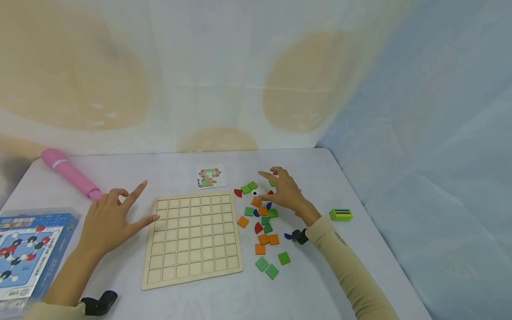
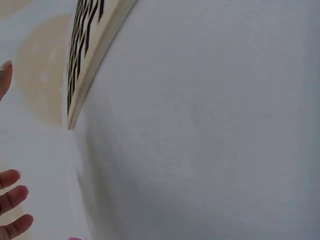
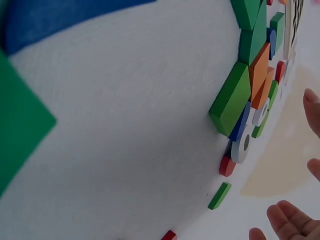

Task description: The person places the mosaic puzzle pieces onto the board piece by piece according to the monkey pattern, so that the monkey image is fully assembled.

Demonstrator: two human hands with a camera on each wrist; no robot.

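Note:
A square wooden grid board lies on the table between the two hands, its squares bare. My left hand hovers at its left edge, thumb and index finger spread, holding nothing. In the left wrist view, the fingertips are apart from the board. Over the top of a scatter of coloured wooden pieces is my right hand, with fingers apart and no piece visible between them. Around it lie green squares, orange squares, red and blue rounded pieces, and a white eye-like disc.
Behind the board lies a printed pattern card. A pink rod with a rounded head and a blue box picturing molecule models are on the left. On the right sits a small green striped block. Fabric walls rise behind and right.

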